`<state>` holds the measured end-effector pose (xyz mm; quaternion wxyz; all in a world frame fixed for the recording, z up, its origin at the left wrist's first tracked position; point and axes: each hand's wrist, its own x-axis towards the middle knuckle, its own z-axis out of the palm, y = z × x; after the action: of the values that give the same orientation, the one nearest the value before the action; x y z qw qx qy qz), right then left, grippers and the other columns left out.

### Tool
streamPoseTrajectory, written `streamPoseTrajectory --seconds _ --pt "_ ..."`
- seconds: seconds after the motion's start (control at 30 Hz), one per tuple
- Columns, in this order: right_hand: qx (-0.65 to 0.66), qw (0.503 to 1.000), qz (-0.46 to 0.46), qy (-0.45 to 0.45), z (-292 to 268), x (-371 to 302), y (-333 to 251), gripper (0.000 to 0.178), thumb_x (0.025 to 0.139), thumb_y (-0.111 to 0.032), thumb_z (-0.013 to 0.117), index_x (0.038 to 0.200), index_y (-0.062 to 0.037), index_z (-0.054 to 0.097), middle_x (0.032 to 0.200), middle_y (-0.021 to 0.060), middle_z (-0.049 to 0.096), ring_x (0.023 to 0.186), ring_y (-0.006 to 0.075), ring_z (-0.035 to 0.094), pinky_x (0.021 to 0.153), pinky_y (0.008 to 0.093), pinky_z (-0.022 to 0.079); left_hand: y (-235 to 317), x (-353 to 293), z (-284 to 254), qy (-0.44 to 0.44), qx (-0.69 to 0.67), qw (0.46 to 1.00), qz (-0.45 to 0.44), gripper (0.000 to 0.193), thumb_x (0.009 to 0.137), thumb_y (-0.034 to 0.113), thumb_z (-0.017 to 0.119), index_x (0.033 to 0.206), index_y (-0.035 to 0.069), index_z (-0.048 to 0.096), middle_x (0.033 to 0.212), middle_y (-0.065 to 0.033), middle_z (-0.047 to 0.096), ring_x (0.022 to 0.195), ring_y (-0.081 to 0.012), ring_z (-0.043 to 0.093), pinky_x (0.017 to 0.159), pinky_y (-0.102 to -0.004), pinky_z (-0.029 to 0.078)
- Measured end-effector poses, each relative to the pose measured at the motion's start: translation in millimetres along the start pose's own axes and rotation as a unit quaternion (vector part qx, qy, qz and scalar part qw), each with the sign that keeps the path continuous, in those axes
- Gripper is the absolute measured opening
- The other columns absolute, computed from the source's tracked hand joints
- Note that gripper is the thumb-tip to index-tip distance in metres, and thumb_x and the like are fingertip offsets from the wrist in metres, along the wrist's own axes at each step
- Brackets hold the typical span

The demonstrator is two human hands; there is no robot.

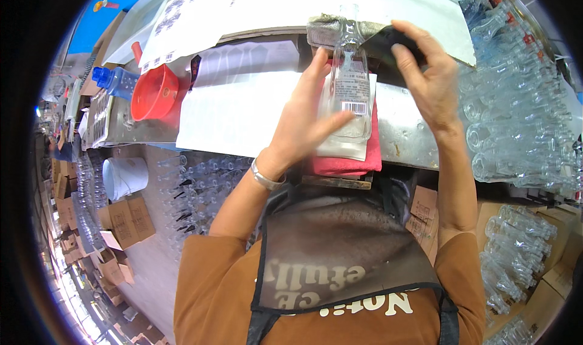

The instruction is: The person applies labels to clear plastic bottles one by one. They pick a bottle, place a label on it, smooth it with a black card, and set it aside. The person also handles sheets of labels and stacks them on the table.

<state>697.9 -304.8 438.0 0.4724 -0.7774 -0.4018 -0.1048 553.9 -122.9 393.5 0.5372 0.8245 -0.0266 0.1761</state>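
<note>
Glass bottle (351,93) — lengthwise, neck (350,20) (clear) pointing away

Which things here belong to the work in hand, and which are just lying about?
In use:
labelled glass bottle;
black object, held in the right hand;
red cloth, under the bottle

Apparently lying about:
red plastic vessel;
blue-capped bottle;
white bucket;
cardboard box

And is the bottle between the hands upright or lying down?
Lying down: the bottle shows its full length, label up, neck pointing away.
</note>
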Motion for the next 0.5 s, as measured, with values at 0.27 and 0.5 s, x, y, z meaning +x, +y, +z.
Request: streamPoseTrajectory --seconds 0.27,0.5 --pt "-0.112 0.992 0.003 -0.06 -8 28 -33 0.028 0.089 -0.011 0.067 0.116 -0.0016 0.066 0.105 0.0174 0.071 0.096 0.0279 0.069 0.086 0.0356 0.054 -5 -35 7 0.017 0.059 0.998 0.032 0.12 0.066 0.019 0.09 0.154 -0.007 0.012 0.153 -0.0285 0.036 0.134 -0.0375 0.048 0.11 -0.0397 0.041" --pt "-0.221 0.946 -0.231 -0.045 3 40 -36 0.028 0.077 -0.004 0.073 0.104 -0.0041 0.067 0.096 0.0126 0.068 0.087 0.029 0.065 0.078 0.037 0.053 -2 -33 22 0.07 0.075 0.993 0.058 0.134 0.063 0.012 0.092 0.158 0.003 -0.002 0.154 -0.0262 0.035 0.125 -0.0357 0.055 0.099 -0.0418 0.049"
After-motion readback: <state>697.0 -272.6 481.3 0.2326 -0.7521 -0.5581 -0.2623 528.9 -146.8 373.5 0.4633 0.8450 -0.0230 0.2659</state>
